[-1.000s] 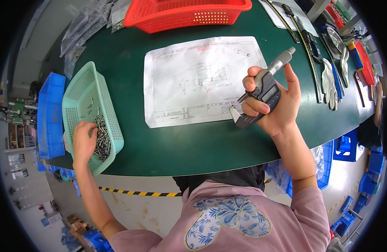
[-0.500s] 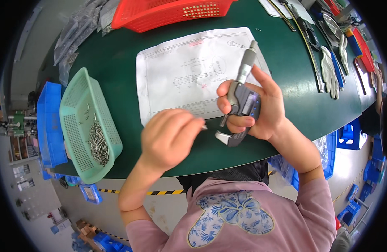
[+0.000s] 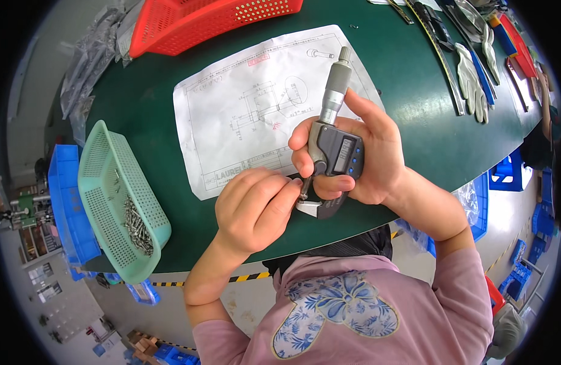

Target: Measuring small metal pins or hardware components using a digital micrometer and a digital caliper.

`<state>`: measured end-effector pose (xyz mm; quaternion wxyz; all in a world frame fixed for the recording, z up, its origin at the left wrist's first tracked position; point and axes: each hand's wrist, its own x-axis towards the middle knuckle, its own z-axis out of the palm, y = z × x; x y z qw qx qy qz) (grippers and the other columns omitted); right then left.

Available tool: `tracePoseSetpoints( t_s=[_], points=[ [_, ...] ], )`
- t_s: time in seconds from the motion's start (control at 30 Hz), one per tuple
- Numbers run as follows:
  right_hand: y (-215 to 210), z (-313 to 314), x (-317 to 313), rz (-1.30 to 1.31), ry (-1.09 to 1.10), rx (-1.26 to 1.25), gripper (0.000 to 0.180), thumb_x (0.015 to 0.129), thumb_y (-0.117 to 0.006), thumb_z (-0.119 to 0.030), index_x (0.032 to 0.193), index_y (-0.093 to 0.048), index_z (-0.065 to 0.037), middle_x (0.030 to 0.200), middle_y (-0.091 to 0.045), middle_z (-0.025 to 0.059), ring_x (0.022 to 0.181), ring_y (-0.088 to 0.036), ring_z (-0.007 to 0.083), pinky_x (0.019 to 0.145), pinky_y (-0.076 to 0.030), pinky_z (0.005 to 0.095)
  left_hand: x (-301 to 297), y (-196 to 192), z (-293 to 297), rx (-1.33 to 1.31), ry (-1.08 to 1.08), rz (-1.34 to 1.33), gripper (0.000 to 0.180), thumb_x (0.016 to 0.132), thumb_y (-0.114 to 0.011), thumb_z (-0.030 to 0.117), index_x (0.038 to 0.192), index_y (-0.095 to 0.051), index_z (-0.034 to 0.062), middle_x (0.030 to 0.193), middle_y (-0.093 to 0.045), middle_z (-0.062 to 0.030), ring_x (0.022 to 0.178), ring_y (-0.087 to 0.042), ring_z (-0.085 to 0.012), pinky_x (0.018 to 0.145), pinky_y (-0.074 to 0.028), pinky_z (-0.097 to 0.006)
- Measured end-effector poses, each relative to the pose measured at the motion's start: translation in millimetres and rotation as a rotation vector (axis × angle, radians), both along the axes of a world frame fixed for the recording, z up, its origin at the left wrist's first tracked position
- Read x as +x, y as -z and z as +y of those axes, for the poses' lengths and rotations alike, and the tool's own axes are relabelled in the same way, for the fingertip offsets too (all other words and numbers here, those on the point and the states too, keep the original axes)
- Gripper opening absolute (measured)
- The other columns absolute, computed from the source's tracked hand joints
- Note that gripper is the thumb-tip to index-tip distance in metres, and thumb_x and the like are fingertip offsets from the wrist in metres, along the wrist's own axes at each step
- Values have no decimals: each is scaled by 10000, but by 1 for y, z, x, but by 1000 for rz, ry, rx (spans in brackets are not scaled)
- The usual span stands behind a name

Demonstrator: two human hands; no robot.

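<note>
My right hand (image 3: 372, 152) is wrapped round a digital micrometer (image 3: 338, 149), its silver thimble pointing up and away and its measuring gap toward me. Thumb and fingertips of my left hand (image 3: 253, 210) pinch a small metal pin (image 3: 304, 190) at that gap, between the anvil and the spindle. Whether both faces touch the pin I cannot tell. Under the micrometer and beyond both hands lies a paper drawing (image 3: 213, 115) of a stepped shaft. To the left stands a light green perforated basket (image 3: 93, 188) with many small metal pins (image 3: 134, 226) heaped at its near end.
A red basket (image 3: 189, 33) stands at the far side of the green table (image 3: 408, 67). Blue bins (image 3: 73, 201) sit left of the green basket, beside plastic bags (image 3: 92, 67). White gloves (image 3: 471, 85), a steel rule (image 3: 437, 58) and other tools lie at the right.
My left hand has brought the pin rightward into the micrometer's gap. The micrometer has shifted slightly left in my right hand's hold. The whole view has turned and shifted a little.
</note>
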<state>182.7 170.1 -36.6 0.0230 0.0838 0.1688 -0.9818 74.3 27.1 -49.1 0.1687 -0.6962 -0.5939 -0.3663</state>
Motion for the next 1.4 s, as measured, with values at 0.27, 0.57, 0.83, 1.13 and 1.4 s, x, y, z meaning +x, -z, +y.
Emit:
tracePoseSetpoints(
  t_s=[0.27,0.57,0.83,1.13,1.4],
  points=[
    [-1,-2,-2,-39,7,22,703,788,-243,-606,932,-491,35,745,-537,160,357,-342,111,344,-310,202,-1,2,-1,10,11,-52,192,570,-626,-21,753,-580,17,707,-523,-57,596,-540,-204,501,-450,-288],
    [0,-2,-5,-56,2,61,693,789,-256,-610,885,-500,32,730,-535,163,401,-367,126,352,-310,193,-4,0,-3,-43,4,-92,238,547,-646,-29,773,-583,15,705,-526,-64,602,-543,-213,498,-442,-287],
    [2,-1,-2,-43,-47,68,734,788,-229,-628,921,-506,38,732,-538,157,399,-376,128,364,-314,200,0,1,-4,-19,30,-56,225,565,-652,-26,775,-584,16,714,-540,-64,623,-553,-219,512,-453,-283],
    [-36,37,12,-98,397,671,742,813,-236,-555,1040,-449,119,741,-550,155,369,-401,114,355,-337,184,-2,7,-6,45,-22,-379,225,564,-668,-46,771,-611,21,704,-550,-68,600,-537,-196,507,-423,-263],
    [-35,128,20,-850,282,1575,281,752,-574,-303,871,-489,-63,626,-465,6,394,-362,58,366,-293,184,13,10,-11,-130,96,-793,207,673,-609,-52,872,-600,6,700,-560,-64,613,-538,-133,571,-433,-219]
  ],
)
